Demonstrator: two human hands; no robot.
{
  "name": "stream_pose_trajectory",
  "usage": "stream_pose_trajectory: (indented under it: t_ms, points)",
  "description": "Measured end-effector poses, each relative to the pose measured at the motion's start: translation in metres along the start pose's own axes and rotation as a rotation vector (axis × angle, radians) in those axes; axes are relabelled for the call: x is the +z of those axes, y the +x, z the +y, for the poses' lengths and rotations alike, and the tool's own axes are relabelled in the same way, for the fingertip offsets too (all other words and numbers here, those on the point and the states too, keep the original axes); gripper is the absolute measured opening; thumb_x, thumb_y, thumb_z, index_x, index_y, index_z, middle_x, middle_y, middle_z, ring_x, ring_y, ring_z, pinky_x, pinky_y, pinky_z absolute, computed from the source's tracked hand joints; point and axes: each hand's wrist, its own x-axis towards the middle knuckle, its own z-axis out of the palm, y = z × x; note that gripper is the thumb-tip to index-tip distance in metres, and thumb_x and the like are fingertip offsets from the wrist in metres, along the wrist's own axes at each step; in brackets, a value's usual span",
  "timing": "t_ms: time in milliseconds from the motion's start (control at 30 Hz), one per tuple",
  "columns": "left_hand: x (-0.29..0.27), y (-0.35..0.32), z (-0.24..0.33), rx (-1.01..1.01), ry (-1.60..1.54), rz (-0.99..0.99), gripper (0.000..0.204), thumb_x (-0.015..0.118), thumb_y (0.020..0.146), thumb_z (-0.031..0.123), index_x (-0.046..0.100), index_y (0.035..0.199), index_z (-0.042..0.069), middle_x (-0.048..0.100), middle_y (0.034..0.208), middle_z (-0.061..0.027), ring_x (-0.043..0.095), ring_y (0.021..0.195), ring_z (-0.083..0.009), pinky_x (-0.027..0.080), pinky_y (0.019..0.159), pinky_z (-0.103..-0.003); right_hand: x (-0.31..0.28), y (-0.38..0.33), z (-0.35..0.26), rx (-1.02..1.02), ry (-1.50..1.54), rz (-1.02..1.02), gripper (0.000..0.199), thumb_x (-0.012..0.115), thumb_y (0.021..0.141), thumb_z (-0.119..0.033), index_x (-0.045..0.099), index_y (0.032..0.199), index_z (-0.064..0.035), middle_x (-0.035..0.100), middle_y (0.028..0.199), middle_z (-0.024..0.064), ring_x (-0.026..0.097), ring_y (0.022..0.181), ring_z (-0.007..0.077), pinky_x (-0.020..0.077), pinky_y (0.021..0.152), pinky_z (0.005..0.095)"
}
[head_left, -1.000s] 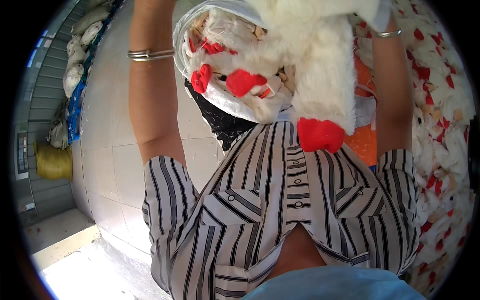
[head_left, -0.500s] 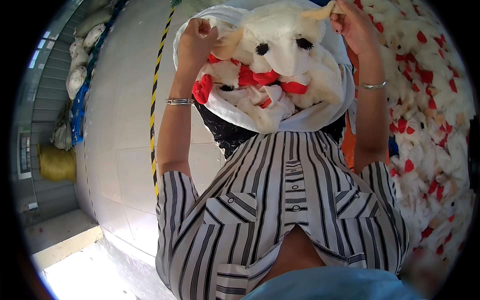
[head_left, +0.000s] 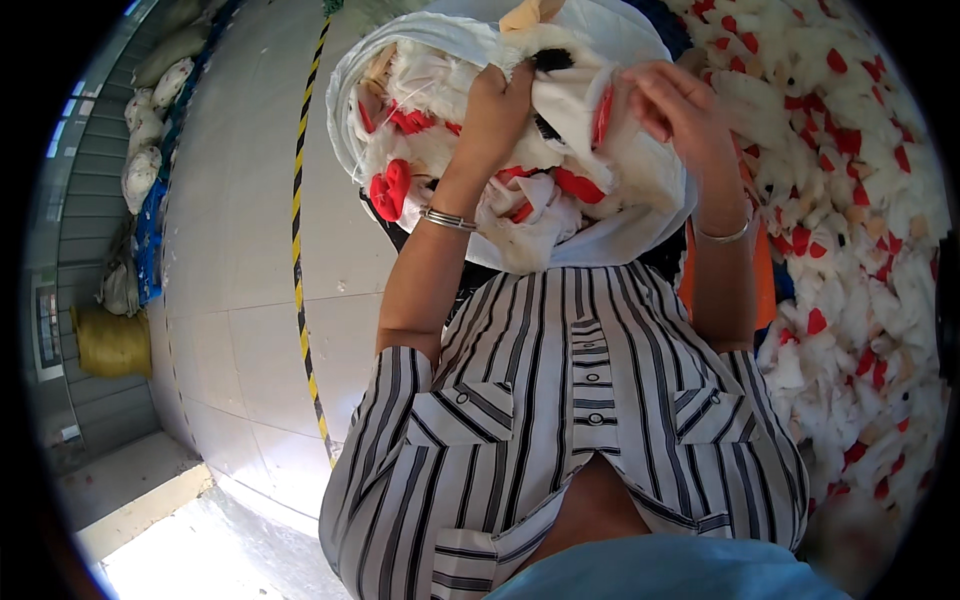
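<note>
The person wears a short-sleeved shirt (head_left: 570, 420) with black, grey and white stripes, a row of small dark buttons down the front placket, and two buttoned flap chest pockets whose stripes run at an angle. The striped sleeves end well below the hands, near the elbows. Just below the left hand (head_left: 497, 110) sits a silver bangle (head_left: 448, 219); just below the right hand (head_left: 680, 110), a thinner silver bracelet (head_left: 725, 237).

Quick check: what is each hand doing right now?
Left hand: closed on a white plush piece over the sack.
Right hand: open, fingers loosely curled, holding nothing visible.
</note>
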Motion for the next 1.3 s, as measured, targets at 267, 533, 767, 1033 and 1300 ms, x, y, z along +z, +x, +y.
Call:
stream_pose_trajectory:
  t_ms: [267,533,767,1033,1300]
  points:
    - [0.009,-0.010,0.029,-0.286,-0.320,0.038,0.038,0.060,0.095,0.029,0.063,0.109,-0.006,0.068,0.101,-0.0095,0.064,0.091,-0.0161,0.050,0.079,-0.028,0.030,-0.019,0.018,0.188,-0.045,0.045,0.036,0.054,0.099,-0.032,0.064,0.115,-0.0013,0.064,0.083,0.0000,0.054,0.059,0.0059,0.0427,0.054,0.0200]
    - [0.009,-0.023,0.062,-0.178,-0.523,-0.130,0.034,0.067,0.092,0.031,0.067,0.106,0.000,0.069,0.098,-0.0047,0.063,0.086,-0.0110,0.051,0.075,-0.026,0.029,-0.026,0.041,-0.027,-0.053,-0.145,0.029,0.052,0.099,-0.024,0.063,0.113,-0.0006,0.068,0.095,0.0097,0.063,0.075,0.0185,0.0526,0.068,0.0296]
    - [-0.004,0.064,0.114,0.166,-0.380,0.096,0.021,0.065,0.094,0.020,0.063,0.079,0.006,0.053,0.063,0.0058,0.043,0.057,-0.0031,0.033,0.051,-0.020,-0.009,-0.028,-0.072,-0.731,-0.678,0.634,0.032,0.069,0.086,-0.013,0.061,0.115,-0.0022,0.066,0.104,0.0136,0.066,0.086,0.0233,0.0552,0.073,0.0337]
    - [-0.020,0.109,0.025,0.572,0.352,0.103,0.027,0.064,0.094,0.029,0.065,0.097,0.002,0.067,0.086,-0.0016,0.061,0.078,-0.0109,0.048,0.070,-0.025,-0.036,0.053,0.015,-0.097,-0.083,0.088,0.022,0.056,0.098,-0.015,0.059,0.119,-0.0085,0.066,0.115,0.0036,0.065,0.098,0.0139,0.0499,0.078,0.0271]
    - [-0.020,0.008,-0.057,-0.110,-0.026,-0.057,0.030,0.058,0.098,0.029,0.064,0.104,0.000,0.067,0.091,-0.0030,0.061,0.087,-0.0091,0.049,0.078,-0.024,0.021,-0.008,0.059,-0.016,-0.015,0.018,0.027,0.061,0.093,-0.014,0.057,0.119,-0.0068,0.060,0.123,0.0037,0.058,0.113,0.0150,0.0463,0.088,0.0294]
